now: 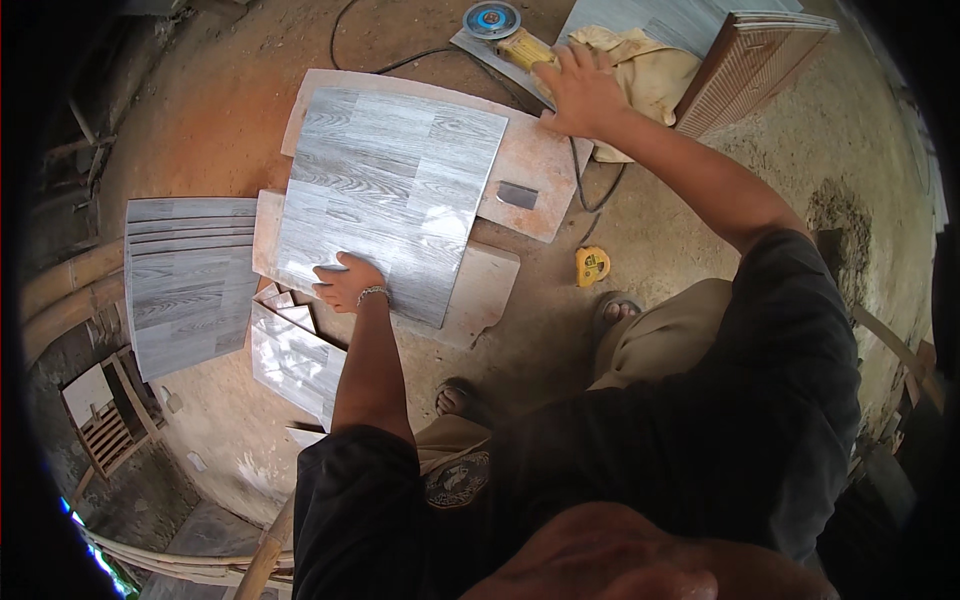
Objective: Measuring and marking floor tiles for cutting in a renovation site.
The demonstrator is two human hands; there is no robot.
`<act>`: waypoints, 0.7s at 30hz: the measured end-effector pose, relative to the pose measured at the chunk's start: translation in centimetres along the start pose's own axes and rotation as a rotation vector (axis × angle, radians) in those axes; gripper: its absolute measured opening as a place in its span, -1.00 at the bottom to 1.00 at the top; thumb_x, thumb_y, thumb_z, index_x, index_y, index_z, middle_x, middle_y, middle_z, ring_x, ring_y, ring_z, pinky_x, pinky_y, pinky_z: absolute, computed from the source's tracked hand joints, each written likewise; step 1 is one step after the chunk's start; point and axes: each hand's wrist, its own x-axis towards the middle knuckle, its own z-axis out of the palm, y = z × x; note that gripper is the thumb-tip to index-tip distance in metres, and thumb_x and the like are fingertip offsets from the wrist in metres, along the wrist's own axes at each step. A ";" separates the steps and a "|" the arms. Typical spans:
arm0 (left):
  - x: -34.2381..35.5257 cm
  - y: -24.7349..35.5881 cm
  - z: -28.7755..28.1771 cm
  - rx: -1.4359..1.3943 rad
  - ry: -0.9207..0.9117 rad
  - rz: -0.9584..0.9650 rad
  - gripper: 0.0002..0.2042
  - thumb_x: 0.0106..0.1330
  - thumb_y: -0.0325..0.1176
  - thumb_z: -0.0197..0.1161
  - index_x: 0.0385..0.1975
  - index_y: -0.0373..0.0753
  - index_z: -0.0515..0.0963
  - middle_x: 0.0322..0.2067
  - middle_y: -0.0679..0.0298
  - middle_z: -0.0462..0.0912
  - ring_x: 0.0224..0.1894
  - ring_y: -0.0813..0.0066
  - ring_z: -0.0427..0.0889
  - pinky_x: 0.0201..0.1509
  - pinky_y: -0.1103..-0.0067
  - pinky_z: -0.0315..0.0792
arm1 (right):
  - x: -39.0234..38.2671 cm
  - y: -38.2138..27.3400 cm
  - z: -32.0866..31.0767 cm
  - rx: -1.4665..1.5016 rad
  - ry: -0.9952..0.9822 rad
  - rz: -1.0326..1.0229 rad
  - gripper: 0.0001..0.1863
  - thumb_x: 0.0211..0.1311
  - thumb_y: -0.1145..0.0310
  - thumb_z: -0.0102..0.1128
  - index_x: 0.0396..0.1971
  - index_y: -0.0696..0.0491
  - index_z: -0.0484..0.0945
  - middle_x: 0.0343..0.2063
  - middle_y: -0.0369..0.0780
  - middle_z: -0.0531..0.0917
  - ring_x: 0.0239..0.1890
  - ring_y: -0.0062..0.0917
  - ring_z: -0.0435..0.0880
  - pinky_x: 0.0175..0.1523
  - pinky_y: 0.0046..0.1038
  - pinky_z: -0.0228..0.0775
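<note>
A large grey wood-look floor tile (390,180) lies on pinkish boards in front of me. My left hand (350,284) rests on its near edge, fingers spread, with a chain bracelet at the wrist. Further off to the right, my right hand (588,95) is over the rear body of a yellow angle grinder (524,47), its fingers around it. The grinder's blue-centred disc (491,19) points away to the left. The palm side of that hand and part of the grinder are hidden. A crumpled beige cloth (650,75) lies beside the hand.
A pinkish board (545,155) supports the tile, with a small dark piece (517,195) on it. Stacked tiles (190,290) stand left; cut pieces (295,355) lie nearer. A yellow tape measure (593,266), black cord (412,60) and upright tiles (750,70) are around.
</note>
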 end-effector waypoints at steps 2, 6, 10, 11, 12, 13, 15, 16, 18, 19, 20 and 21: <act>0.4 -0.3 0.0 -0.033 -0.033 0.004 -0.25 0.44 0.21 -0.10 0.50 -0.11 0.04 0.46 -0.17 0.03 0.50 -0.04 0.05 0.46 0.07 0.02 | -0.2 2.6 -0.6 -0.269 -0.358 0.191 -0.42 0.07 0.15 0.35 0.11 -0.01 0.46 0.16 -0.02 0.45 0.27 -0.06 0.36 0.26 0.16 0.14; 1.3 -1.3 -1.6 -0.050 -0.132 0.041 -0.16 0.35 0.29 0.03 0.51 -0.05 0.00 0.47 -0.13 0.04 0.51 -0.06 0.03 0.47 0.07 0.03 | -3.4 5.0 0.8 -0.557 -0.544 0.243 -0.51 0.25 0.16 0.23 0.15 0.00 0.47 0.23 0.01 0.43 0.36 0.01 0.35 0.35 0.29 0.08; -0.8 -1.7 -3.9 -0.056 -0.133 0.079 -0.18 0.32 0.10 0.24 0.48 -0.03 0.02 0.44 0.03 0.08 0.47 0.02 0.07 0.38 -0.01 0.08 | -3.0 6.8 0.8 -0.194 -0.481 0.272 -0.66 0.34 0.36 0.10 0.09 0.02 0.49 0.08 0.00 0.52 0.03 -0.06 0.68 0.05 0.03 0.54; -2.1 -1.7 -4.4 -0.099 -0.111 0.196 -0.19 0.30 0.04 0.27 0.47 -0.05 0.04 0.43 0.04 0.10 0.46 0.03 0.09 0.37 -0.02 0.09 | -2.2 7.1 -0.1 -0.138 -0.415 0.337 -0.69 0.34 0.40 0.09 0.07 0.03 0.50 0.02 -0.02 0.54 -0.07 -0.10 0.74 -0.05 -0.09 0.63; -3.5 -1.6 -4.6 -0.114 -0.097 0.294 -0.20 0.28 -0.01 0.31 0.45 -0.06 0.07 0.41 0.05 0.12 0.45 0.03 0.11 0.35 -0.03 0.09 | -1.5 7.1 -1.3 -0.057 -0.287 0.317 -0.72 0.31 0.42 0.10 0.02 0.02 0.50 -0.05 -0.04 0.54 -0.07 -0.12 0.73 -0.13 -0.19 0.67; -5.1 -1.2 -4.7 -0.132 -0.075 0.325 -0.20 0.28 -0.01 0.31 0.45 -0.06 0.07 0.41 0.05 0.12 0.45 0.03 0.11 0.35 -0.03 0.09 | -0.5 6.9 -3.0 0.020 -0.203 0.315 -0.72 0.29 0.44 0.11 -0.01 0.02 0.49 -0.06 -0.03 0.53 -0.09 -0.09 0.72 -0.14 -0.16 0.66; -7.9 -1.2 -4.9 -0.145 -0.145 0.511 -0.17 0.25 -0.03 0.33 0.47 -0.09 0.05 0.43 -0.01 0.07 0.48 -0.01 0.06 0.39 -0.04 0.05 | 0.5 6.2 -6.8 0.115 0.006 0.283 -0.71 0.24 0.45 0.16 -0.03 0.04 0.47 -0.08 -0.01 0.53 -0.13 -0.06 0.72 -0.16 -0.16 0.64; -9.1 -1.2 -5.0 -0.148 -0.155 0.515 -0.17 0.25 -0.03 0.33 0.47 -0.09 0.05 0.43 -0.01 0.07 0.48 -0.01 0.06 0.39 -0.04 0.05 | 0.5 5.6 -8.8 0.108 -0.017 0.312 -0.71 0.24 0.45 0.16 -0.03 0.04 0.47 -0.08 -0.01 0.53 -0.13 -0.06 0.72 -0.16 -0.16 0.64; -10.9 -0.8 -5.1 -0.123 -0.198 0.670 -0.14 0.23 -0.07 0.35 0.48 -0.12 0.03 0.45 -0.09 0.02 0.50 -0.06 0.01 0.43 -0.04 0.00 | 0.4 5.0 -12.6 0.296 0.143 0.275 -0.60 0.15 0.43 0.24 0.02 0.02 0.45 -0.10 0.02 0.55 -0.15 -0.04 0.71 -0.17 -0.13 0.60; -11.5 -0.6 -5.4 -0.121 -0.224 0.733 -0.14 0.23 -0.10 0.35 0.48 -0.12 0.03 0.46 -0.15 -0.03 0.51 -0.10 -0.04 0.46 -0.03 -0.05 | 0.3 5.3 -14.6 0.290 0.093 0.313 -0.60 0.15 0.43 0.24 0.02 0.02 0.45 -0.10 0.02 0.55 -0.15 -0.04 0.71 -0.17 -0.13 0.60; -12.0 -0.4 -5.7 -0.131 -0.233 0.737 -0.14 0.23 -0.10 0.35 0.48 -0.12 0.03 0.46 -0.15 -0.03 0.51 -0.10 -0.04 0.46 -0.03 -0.05 | 0.2 5.5 -16.4 0.400 0.256 0.347 -0.55 0.14 0.43 0.26 0.07 0.02 0.45 -0.05 0.02 0.57 -0.08 -0.07 0.69 -0.06 -0.14 0.57; -12.5 -0.2 -6.2 -0.123 -0.251 0.770 -0.14 0.23 -0.11 0.35 0.48 -0.12 0.03 0.46 -0.14 -0.05 0.51 -0.10 -0.04 0.45 -0.02 -0.04 | 0.1 5.8 -18.1 0.515 0.378 0.398 -0.50 0.14 0.43 0.28 0.13 0.02 0.46 0.01 0.02 0.59 -0.01 -0.10 0.66 0.04 -0.15 0.54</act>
